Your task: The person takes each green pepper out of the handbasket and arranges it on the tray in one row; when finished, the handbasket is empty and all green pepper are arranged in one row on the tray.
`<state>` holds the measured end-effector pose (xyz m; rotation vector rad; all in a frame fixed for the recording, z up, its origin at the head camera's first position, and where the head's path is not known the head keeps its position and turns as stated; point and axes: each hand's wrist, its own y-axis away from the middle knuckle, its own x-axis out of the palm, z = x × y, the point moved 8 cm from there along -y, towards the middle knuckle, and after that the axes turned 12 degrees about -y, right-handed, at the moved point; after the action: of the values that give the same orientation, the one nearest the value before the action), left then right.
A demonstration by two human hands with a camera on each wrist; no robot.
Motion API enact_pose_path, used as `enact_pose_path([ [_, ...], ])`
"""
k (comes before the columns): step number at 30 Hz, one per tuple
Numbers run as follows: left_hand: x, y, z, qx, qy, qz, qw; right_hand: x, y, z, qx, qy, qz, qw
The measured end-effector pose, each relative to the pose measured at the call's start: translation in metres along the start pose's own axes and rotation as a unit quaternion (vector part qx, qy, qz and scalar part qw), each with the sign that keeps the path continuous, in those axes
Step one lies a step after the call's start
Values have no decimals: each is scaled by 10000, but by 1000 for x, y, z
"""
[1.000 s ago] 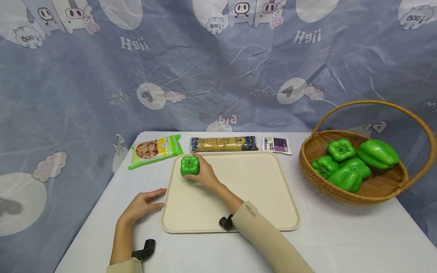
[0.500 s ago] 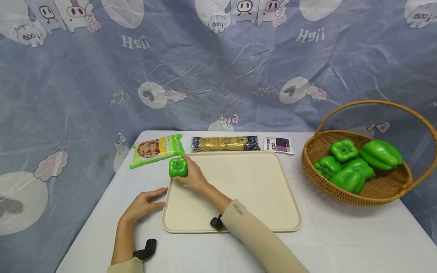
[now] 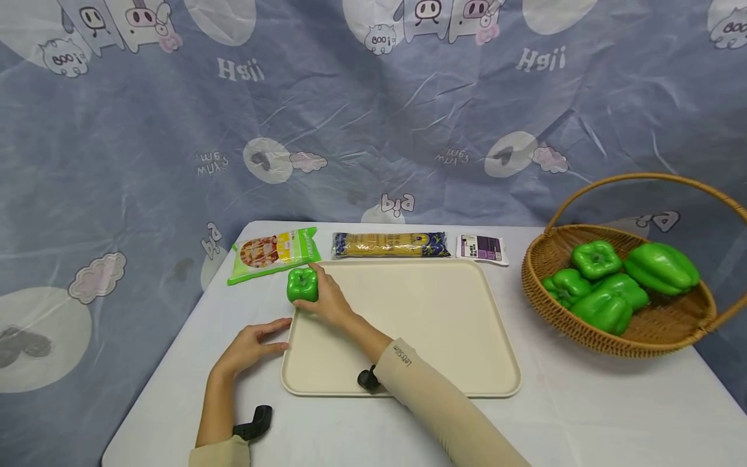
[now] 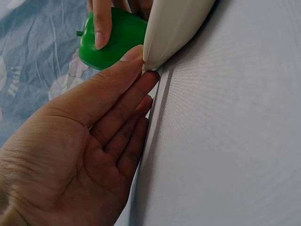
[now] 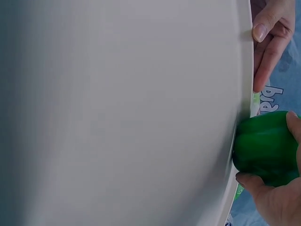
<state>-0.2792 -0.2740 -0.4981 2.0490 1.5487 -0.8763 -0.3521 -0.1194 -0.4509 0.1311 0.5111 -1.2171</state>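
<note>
A green bell pepper (image 3: pixel 302 285) is at the far left corner of the cream tray (image 3: pixel 408 324), over its rim. My right hand (image 3: pixel 329 299) grips it from the right, thumb in front and fingers behind. In the right wrist view the pepper (image 5: pixel 265 146) lies against the tray's edge; whether it rests on it I cannot tell. My left hand (image 3: pixel 248 350) is at the tray's left side, its fingers extended and thumb apart. In the left wrist view the thumb and a fingertip of the left hand (image 4: pixel 80 141) touch the tray's rim (image 4: pixel 157 42).
A wicker basket (image 3: pixel 539 305) with a tall handle stands at the right, holding several green bell peppers (image 3: pixel 662 267). Behind the tray lie a green food bag (image 3: pixel 274 253), a long pasta pack (image 3: pixel 388 245) and a purple-white packet (image 3: pixel 481 248). A patterned cloth hangs behind.
My right hand has carried the bell pepper leftward from inside the tray to its left rim, then stayed there. The left hand holds its place; the head view has shifted slightly.
</note>
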Motion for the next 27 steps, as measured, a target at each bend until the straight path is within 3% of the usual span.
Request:
enact_pose_path([
  [9,1,-1,0,-28,-43,-16,10000,0,0,-2,71,-59,7,10000],
  [15,0,0,-2,-3,76,-52,10000,-4,4,4,59,254,102,9996],
  [22,1,0,-2,-122,11,24,9999,-23,15,25,-534,519,344,9966],
  [27,0,2,-1,-277,21,14,9996,-51,34,42,-997,776,629,9900],
])
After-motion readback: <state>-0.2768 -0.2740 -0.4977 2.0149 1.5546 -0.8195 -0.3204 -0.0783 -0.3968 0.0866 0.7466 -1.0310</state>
